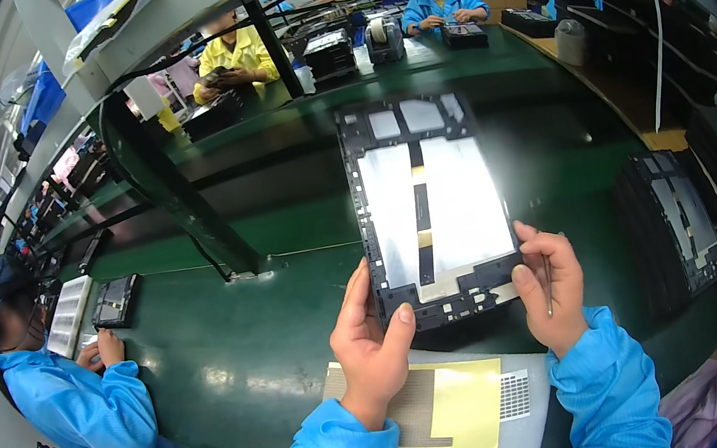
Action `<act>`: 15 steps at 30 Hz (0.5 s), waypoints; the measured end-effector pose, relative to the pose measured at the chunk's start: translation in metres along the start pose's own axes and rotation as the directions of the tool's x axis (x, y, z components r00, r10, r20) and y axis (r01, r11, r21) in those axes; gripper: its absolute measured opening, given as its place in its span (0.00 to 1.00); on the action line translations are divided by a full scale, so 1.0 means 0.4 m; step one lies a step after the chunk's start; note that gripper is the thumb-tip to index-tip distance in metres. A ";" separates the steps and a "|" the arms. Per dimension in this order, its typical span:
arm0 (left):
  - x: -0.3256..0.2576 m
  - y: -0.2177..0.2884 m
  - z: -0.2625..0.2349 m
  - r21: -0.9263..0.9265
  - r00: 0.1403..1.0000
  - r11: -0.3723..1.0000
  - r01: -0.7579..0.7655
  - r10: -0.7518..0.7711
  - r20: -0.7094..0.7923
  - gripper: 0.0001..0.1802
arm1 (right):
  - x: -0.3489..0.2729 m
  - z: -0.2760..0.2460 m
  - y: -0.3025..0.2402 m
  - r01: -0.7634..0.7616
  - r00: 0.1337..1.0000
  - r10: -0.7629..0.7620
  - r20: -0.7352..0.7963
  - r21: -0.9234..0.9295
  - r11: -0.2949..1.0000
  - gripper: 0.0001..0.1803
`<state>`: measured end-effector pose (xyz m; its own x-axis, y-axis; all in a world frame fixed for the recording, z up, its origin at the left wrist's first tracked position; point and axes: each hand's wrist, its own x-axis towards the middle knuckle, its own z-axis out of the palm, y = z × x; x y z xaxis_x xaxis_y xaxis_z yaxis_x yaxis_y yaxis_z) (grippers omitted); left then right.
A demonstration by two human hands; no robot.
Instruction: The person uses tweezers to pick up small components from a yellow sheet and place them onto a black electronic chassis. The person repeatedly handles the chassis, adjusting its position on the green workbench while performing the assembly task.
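I hold a black tablet frame (466, 207) up over the green bench, tilted, with two shiny silver panels and a dark strip between them. My left hand (370, 358) is closed on its lower left edge, the thumb on the front corner. At the lower right corner, my right hand (559, 291) grips it with thumb and fingers. A thin metal tool (549, 292), perhaps tweezers, also sticks out of that hand. Below the frame lies a white foam pad (532, 403) bearing a sheet with a yellow panel (467, 404) and rows of small dark labels (515, 394).
A stack of similar tablet frames (684, 219) stands on the right. A slanted green post (175, 192) rises from the bench (242, 374). A co-worker in blue (75, 391) sits at left beside another tablet frame (118, 301). Across the bench are a tape dispenser (384, 40) and more people.
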<state>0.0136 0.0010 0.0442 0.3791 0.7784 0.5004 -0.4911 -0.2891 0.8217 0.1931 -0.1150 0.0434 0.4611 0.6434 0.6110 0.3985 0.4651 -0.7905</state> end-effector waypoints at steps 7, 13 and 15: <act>-0.070 0.147 -0.041 -0.359 0.895 0.821 0.444 -0.388 0.218 0.38 | -0.021 -0.001 -0.094 0.201 0.971 -0.225 0.076 0.241 0.950 0.20; -0.267 0.173 -0.191 -0.478 0.894 0.802 0.357 -0.442 -0.076 0.36 | -0.019 0.007 -0.169 0.070 0.948 -0.100 0.303 0.109 0.992 0.14; -0.282 0.176 -0.217 -0.424 0.896 0.866 0.267 -0.385 -0.223 0.30 | -0.020 -0.007 -0.170 0.011 0.940 -0.048 0.337 0.113 0.994 0.11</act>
<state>-0.1318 -0.0585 0.0218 0.3541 0.9325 0.0710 -0.6562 0.1937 0.7293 0.1647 -0.1536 0.0923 0.1469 0.7876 0.5984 0.3116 0.5373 -0.7837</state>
